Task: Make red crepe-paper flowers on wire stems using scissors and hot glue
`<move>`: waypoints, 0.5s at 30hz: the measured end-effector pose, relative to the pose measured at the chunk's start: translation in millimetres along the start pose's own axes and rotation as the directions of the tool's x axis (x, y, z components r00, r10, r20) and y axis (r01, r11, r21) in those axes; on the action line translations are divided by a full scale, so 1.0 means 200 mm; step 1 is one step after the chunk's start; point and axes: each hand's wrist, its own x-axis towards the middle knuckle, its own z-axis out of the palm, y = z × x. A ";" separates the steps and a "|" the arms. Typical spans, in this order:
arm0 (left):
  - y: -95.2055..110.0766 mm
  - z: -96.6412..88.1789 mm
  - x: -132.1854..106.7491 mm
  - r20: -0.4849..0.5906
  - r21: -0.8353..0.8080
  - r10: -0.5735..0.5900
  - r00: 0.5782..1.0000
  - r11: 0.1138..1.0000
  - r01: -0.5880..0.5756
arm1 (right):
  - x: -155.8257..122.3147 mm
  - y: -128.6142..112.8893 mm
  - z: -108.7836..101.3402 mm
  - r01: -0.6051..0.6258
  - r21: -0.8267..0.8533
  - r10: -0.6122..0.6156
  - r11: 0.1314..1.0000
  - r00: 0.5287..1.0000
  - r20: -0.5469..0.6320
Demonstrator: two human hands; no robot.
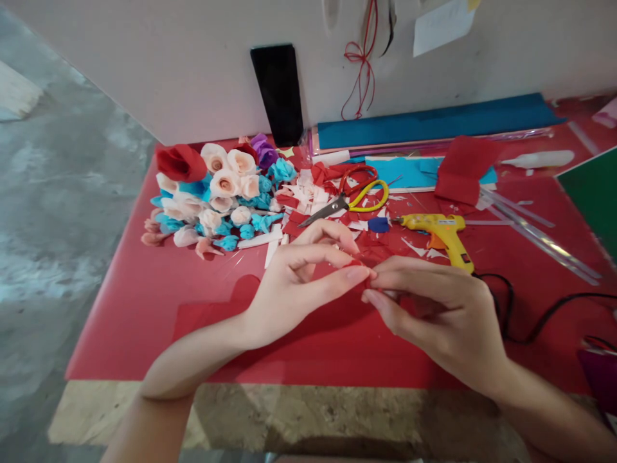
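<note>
My left hand (299, 276) and my right hand (434, 308) meet over the red table cover (144, 302), fingertips pinched together on a small piece of red crepe paper (364, 270). Both hands are closed on it. A larger flat red paper sheet (216, 312) lies under my left wrist. Beyond the hands sit red and yellow scissors (354, 193) and a yellow glue gun (441, 231), amid red and white paper scraps.
A heap of paper roses (216, 186) in white, blue, red and purple lies at the back left. Blue crepe rolls (434, 119), a red folded sheet (465, 167), clear glue sticks (540, 238) and a black cord (540, 315) lie to the right. A black phone (277, 93) leans on the wall.
</note>
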 end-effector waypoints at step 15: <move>-0.02 -0.01 0.04 0.083 0.100 0.042 0.996 0.994 -0.050 | 0.01 0.01 0.00 -0.112 0.199 0.117 0.974 0.993 -0.015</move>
